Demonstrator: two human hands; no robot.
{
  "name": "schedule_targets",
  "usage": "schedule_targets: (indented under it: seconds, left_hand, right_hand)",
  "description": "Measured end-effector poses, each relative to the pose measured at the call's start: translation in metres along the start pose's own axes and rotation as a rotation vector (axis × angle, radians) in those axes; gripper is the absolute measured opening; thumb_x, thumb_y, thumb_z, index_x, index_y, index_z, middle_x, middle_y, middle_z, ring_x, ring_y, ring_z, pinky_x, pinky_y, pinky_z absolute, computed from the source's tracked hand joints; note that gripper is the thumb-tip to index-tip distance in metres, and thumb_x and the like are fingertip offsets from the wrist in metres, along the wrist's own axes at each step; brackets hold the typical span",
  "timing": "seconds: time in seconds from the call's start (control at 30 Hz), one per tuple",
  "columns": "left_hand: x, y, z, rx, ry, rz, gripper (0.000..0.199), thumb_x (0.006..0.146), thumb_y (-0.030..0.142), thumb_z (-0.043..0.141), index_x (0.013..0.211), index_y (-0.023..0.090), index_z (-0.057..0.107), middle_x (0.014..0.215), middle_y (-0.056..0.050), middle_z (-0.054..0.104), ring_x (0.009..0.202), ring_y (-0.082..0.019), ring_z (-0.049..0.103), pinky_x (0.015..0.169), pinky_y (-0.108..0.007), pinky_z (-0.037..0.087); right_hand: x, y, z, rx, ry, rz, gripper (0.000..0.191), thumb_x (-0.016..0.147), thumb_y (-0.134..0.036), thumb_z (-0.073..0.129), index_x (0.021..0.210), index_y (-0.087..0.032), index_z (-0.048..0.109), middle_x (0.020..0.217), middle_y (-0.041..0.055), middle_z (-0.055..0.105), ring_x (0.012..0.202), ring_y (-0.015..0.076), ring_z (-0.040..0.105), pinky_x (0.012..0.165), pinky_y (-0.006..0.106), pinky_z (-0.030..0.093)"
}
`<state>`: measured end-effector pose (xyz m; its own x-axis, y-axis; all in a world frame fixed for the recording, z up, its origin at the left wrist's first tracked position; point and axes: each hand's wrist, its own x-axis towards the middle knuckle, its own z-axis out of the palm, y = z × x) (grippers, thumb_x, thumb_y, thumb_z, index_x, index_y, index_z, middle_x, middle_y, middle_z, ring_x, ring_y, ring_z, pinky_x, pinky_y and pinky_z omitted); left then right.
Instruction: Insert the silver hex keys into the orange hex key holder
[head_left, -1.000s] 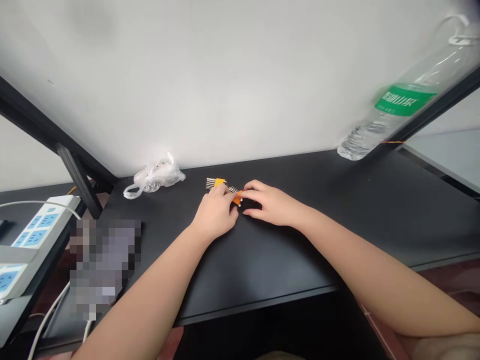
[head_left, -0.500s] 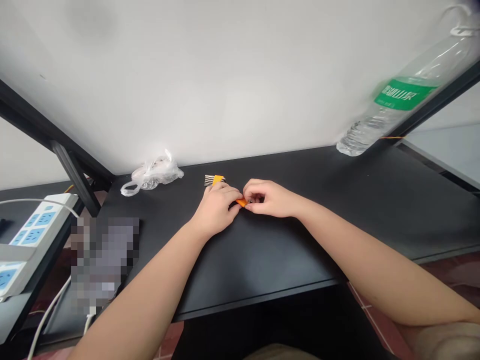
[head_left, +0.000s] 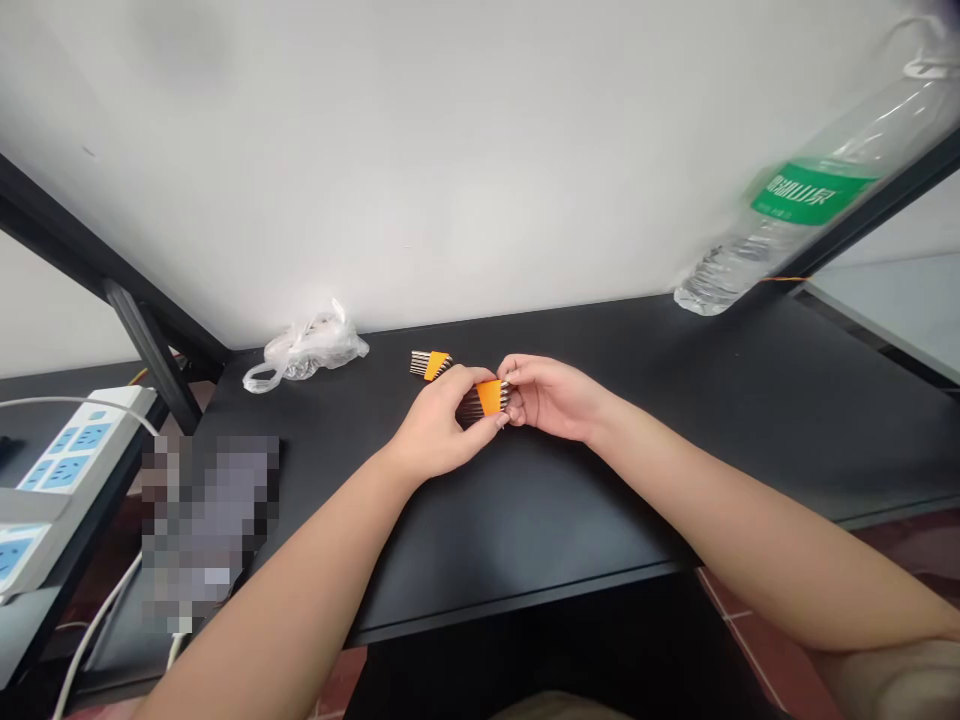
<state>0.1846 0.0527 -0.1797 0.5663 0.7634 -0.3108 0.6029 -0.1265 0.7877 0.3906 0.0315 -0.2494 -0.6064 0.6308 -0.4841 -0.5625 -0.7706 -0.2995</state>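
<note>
Held bundle point(head_left: 481, 400) — thin metallic rods w/ orange band point(head_left: 491, 397) — is btwn left hand point(head_left: 439, 425) & right hand point(head_left: 551, 398), rods roughly sideways, L end partly hidden. Far bundle point(head_left: 430, 365), similar look, lies on black table point(head_left: 525, 520) just beyond left hand, rod ends pointing L.

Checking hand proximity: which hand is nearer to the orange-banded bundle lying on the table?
Left. The left hand is close beside that bundle; the right hand is farther right, at the right end of the held bundle.
</note>
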Motion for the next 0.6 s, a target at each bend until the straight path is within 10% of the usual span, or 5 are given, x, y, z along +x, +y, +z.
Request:
schedule_targets:
  seconds: [0.23,0.6]
  left_hand:
    - [0.0,0.0,0.0,-0.018,-0.008,0.016,0.044,0.086,0.037,0.075,0.125,0.021,0.062,0.109,-0.006,0.071,0.095,-0.02,0.067,0.088,-0.035,0.054]
    - [-0.003,0.004,0.002,-0.12,-0.007,-0.175,0.038,0.074,0.027,0.08,0.108,0.02,0.063,0.098,-0.001,0.072,0.086,-0.018,0.068,0.079,-0.031,0.056]
  right_hand:
    - [-0.001,-0.001,0.002,0.074,0.056,0.005,0.005,0.089,-0.022,0.065,0.087,-0.017,0.066,0.072,0.0016,0.07,0.058,0.0117,0.065,0.059,0.023,0.055]
    - [-0.014,-0.005,0.015,-0.676,0.041,-0.089,0.032,0.095,-0.049,0.067,0.088,-0.017,0.066,0.07,0.0007,0.066,0.055,0.0126,0.061,0.054,0.026,0.05]
